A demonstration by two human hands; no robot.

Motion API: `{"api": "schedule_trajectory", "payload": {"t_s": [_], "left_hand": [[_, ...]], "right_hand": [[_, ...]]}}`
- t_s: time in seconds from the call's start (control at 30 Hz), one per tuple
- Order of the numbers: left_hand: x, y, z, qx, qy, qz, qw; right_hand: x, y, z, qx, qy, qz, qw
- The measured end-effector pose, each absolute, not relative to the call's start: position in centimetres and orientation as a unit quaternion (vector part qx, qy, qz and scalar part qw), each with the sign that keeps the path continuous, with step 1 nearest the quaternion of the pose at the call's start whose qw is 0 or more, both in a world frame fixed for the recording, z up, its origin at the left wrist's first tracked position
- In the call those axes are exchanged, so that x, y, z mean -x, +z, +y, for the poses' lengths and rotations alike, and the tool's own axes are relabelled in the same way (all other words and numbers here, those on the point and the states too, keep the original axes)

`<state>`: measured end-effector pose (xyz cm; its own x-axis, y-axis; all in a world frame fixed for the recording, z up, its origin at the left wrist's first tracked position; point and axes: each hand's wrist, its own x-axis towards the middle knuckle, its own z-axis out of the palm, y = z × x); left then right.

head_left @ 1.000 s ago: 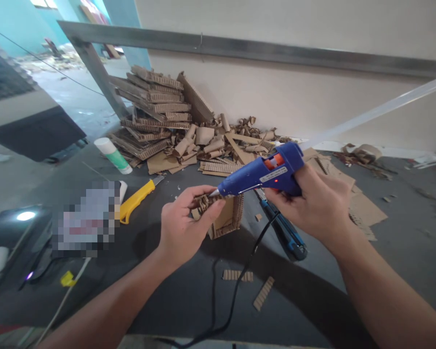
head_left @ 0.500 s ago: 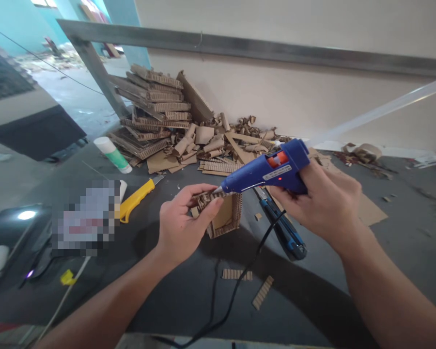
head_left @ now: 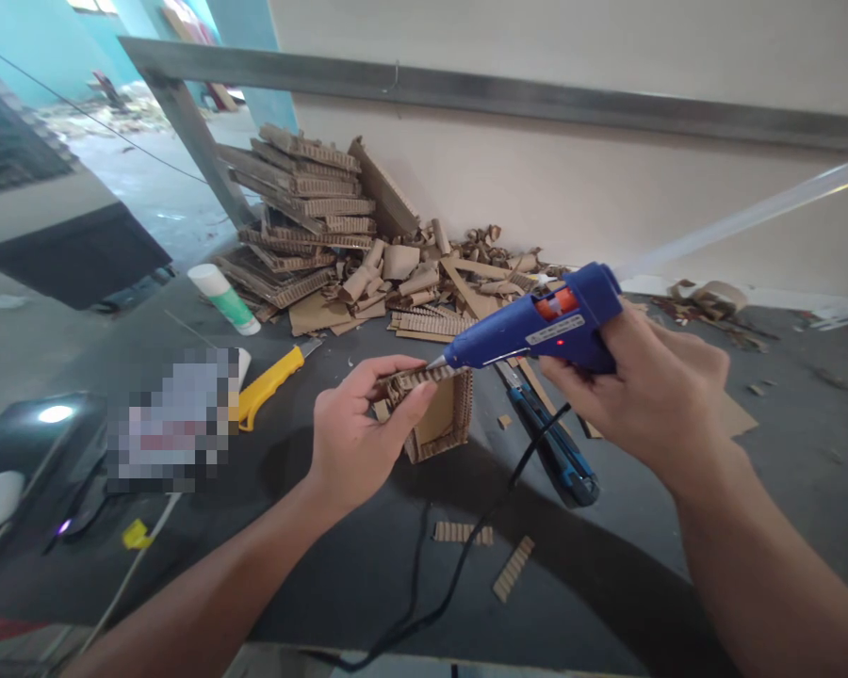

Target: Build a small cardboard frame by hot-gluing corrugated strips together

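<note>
My left hand (head_left: 357,428) pinches a small corrugated cardboard strip (head_left: 414,379) between thumb and fingers, held above the grey table. My right hand (head_left: 646,395) grips a blue hot glue gun (head_left: 537,328) with a clear glue stick (head_left: 749,215) sticking out of its back. The gun's metal nozzle touches the right end of the strip. Its red light is lit and its black cord (head_left: 466,556) hangs down toward the table's front edge. Just behind the strip stands a small open cardboard frame (head_left: 444,424).
A heap of corrugated cardboard pieces (head_left: 311,221) lies against the far wall. A yellow utility knife (head_left: 272,384), a green-and-white glue bottle (head_left: 222,298), a blue knife (head_left: 555,447) and loose cardboard strips (head_left: 513,568) lie on the table (head_left: 784,490). Dark devices sit at left.
The glue gun's nozzle has slid to the right along the cardboard strip, and my right hand moved right and slightly up with it. My left hand keeps holding the strip.
</note>
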<state>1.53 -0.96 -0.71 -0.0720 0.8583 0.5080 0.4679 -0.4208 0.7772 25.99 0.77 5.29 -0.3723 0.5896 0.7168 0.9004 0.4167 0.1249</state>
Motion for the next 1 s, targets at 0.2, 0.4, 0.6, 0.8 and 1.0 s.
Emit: {"api": "schedule_trajectory", "payload": {"t_s": [0.2, 0.4, 0.6, 0.8, 1.0], "left_hand": [[-1.53, -0.58, -1.02, -0.658, 0.525, 0.507, 0.185], [-1.52, -0.58, -0.95, -0.654, 0.525, 0.515, 0.177], [-1.47, -0.54, -0.91, -0.653, 0.522, 0.516, 0.183], [-1.38, -0.76, -0.94, -0.656, 0.524, 0.511, 0.185], [-1.33, -0.61, -0.97, -0.661, 0.526, 0.506, 0.175]], "right_hand": [[-26.13, 5.33, 0.87, 0.475, -0.227, -0.796, 0.299], [-26.31, 5.46, 0.9, 0.46, -0.234, -0.798, 0.309], [-26.56, 5.42, 0.85, 0.483, -0.261, -0.778, 0.306], [-26.63, 5.65, 0.86, 0.483, -0.278, -0.777, 0.292], [-26.83, 5.65, 0.71, 0.475, -0.304, -0.77, 0.297]]}}
